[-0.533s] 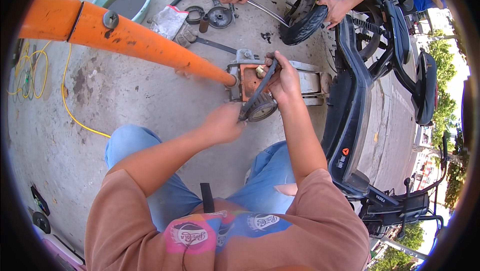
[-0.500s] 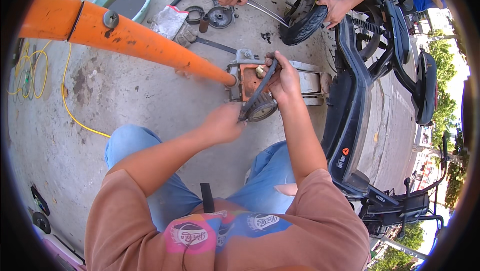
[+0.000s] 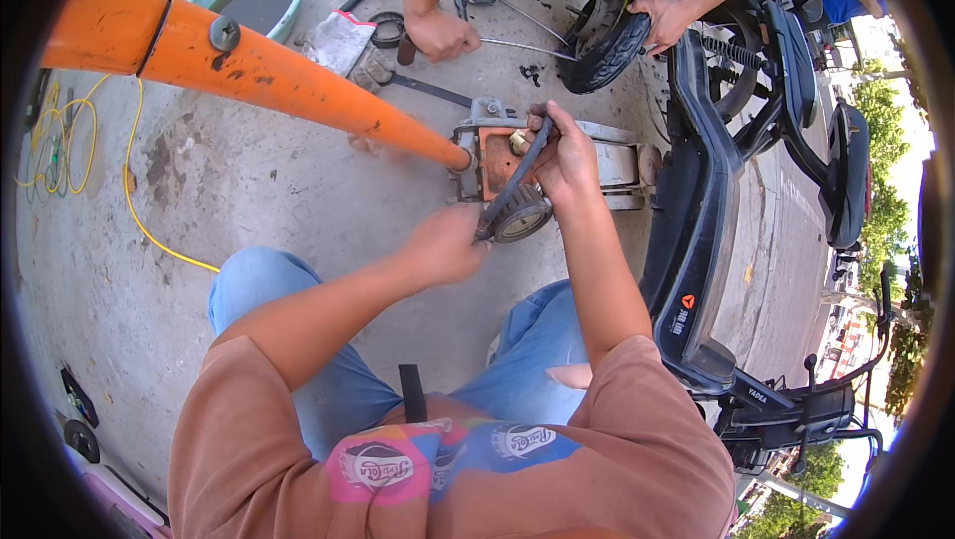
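Down lower since the earlier frame with a co-worker's hand; holding a dark strip slantwise over an orange jack, pinched up top in the right hand, fingers closed, and below in the left hand, fingers curled tight; farther out, spotting a tyre, then a green basin.

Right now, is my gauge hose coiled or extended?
Extended: the black gauge hose runs almost straight between your right hand and left hand.
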The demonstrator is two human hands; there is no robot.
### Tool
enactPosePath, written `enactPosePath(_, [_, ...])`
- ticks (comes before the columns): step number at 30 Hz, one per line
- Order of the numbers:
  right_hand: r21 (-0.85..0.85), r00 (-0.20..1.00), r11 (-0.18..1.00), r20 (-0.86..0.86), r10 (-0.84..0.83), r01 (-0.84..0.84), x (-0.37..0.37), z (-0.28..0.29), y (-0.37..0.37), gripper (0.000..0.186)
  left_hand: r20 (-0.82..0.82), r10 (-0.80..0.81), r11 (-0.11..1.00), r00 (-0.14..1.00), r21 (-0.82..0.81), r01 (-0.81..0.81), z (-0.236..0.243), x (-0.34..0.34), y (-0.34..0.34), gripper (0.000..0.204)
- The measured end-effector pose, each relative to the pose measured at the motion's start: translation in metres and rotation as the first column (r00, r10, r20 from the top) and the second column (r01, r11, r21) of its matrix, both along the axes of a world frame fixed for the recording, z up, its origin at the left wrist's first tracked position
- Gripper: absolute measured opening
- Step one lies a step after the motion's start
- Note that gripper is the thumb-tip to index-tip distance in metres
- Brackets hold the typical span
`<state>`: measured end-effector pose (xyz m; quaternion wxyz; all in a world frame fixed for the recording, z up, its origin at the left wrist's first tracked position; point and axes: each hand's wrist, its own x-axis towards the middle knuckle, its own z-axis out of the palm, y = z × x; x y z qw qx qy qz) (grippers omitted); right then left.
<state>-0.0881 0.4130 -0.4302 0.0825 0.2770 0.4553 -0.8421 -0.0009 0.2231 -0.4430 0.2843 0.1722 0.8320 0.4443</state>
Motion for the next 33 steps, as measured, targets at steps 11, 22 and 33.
enactPosePath(11, [0.045,0.999,0.998,0.021,-0.035,0.034,-0.0008,0.0011,-0.0053,0.024,0.001,-0.022,1.0,1.0,-0.023,0.022,-0.0042,-0.0016,-0.0001,0.032])
enactPosePath(22, [0.053,1.0,0.998,0.013,-0.016,0.015,-0.0023,-0.0021,-0.0012,0.025,0.009,-0.022,1.0,1.0,-0.011,0.022,-0.0065,-0.0013,0.0007,0.031])
enactPosePath(33, [0.049,1.0,0.999,0.009,-0.009,0.008,-0.0008,0.0003,-0.0029,0.025,-0.019,-0.022,1.0,1.0,-0.014,0.022,-0.0081,0.0012,0.0006,0.033])
